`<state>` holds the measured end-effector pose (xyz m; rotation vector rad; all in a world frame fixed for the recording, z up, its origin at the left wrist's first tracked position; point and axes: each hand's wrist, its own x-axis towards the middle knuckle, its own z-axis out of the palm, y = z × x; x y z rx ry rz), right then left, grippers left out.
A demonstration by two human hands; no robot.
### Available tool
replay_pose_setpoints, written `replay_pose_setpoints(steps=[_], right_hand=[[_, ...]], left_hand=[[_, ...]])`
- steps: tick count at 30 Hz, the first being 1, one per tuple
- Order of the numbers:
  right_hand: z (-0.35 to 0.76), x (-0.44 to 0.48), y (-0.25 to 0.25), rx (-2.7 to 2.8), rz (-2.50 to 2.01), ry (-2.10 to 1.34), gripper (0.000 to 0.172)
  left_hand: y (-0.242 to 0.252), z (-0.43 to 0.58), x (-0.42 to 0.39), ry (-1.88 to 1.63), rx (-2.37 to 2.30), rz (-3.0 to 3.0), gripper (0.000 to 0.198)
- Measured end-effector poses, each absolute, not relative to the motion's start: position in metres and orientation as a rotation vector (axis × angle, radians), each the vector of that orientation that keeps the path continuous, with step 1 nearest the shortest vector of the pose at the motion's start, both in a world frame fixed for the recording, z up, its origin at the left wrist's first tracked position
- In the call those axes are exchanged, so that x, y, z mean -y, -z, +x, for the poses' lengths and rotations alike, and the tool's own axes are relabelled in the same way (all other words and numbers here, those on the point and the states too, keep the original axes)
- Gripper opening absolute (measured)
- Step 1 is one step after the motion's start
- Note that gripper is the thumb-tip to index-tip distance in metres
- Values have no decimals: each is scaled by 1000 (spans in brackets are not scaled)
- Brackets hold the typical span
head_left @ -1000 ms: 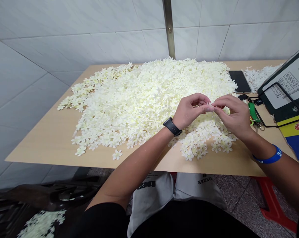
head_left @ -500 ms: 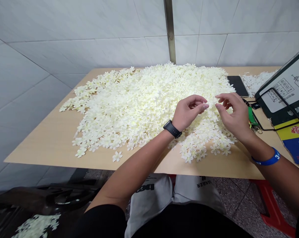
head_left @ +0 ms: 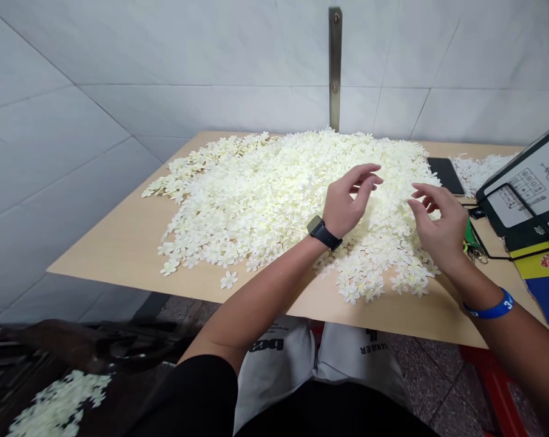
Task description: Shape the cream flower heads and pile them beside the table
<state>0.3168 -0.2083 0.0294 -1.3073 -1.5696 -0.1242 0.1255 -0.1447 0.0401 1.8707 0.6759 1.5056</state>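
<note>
A broad heap of white artificial flower heads (head_left: pixel 265 200), pale yellow at their centres, covers much of the table. Above its right part is my left hand (head_left: pixel 349 200), wearing a black watch at the wrist. Its fingers are curved and a little apart, with nothing visible between them. My right hand (head_left: pixel 442 224) hovers just to the right, above the edge of the heap, with a blue wristband on the forearm. A gap shows between its thumb and forefinger, and I see nothing held there. Below the hands lies a looser cluster of flower heads (head_left: pixel 360 279).
The wooden tabletop (head_left: pixel 119 249) meets a tiled wall (head_left: pixel 174 48). At the right are a dark phone (head_left: pixel 446 175), small white pieces (head_left: pixel 478 170), a printed box (head_left: pixel 529 182), a black wire frame (head_left: pixel 522 258) and a green strap (head_left: pixel 471 237). More flowers (head_left: pixel 60 403) lie below left.
My hands have moved slightly farther apart, and the left fingers have lifted and loosened. The camera view has shifted, so the table sits a little further right and lower.
</note>
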Motion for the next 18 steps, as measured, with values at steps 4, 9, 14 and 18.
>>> replay_pose_setpoints(steps=[4,9,14,18], right_hand=[[324,202,-24,1480,-1309,160,34],[329,196,-17,1455,-1308,153,32],[324,198,-18,1451,-1276,134,33],[321,199,-16,1458,-1259,122,36]], left_hand=[[-64,104,121,-1804,-728,1968,31],[-87,4,65,-1801,-1100,2194,40],[-69,-171,50,-1362,-2215,1993,45],[-22,-261,84,-814,-2556,1561,53]])
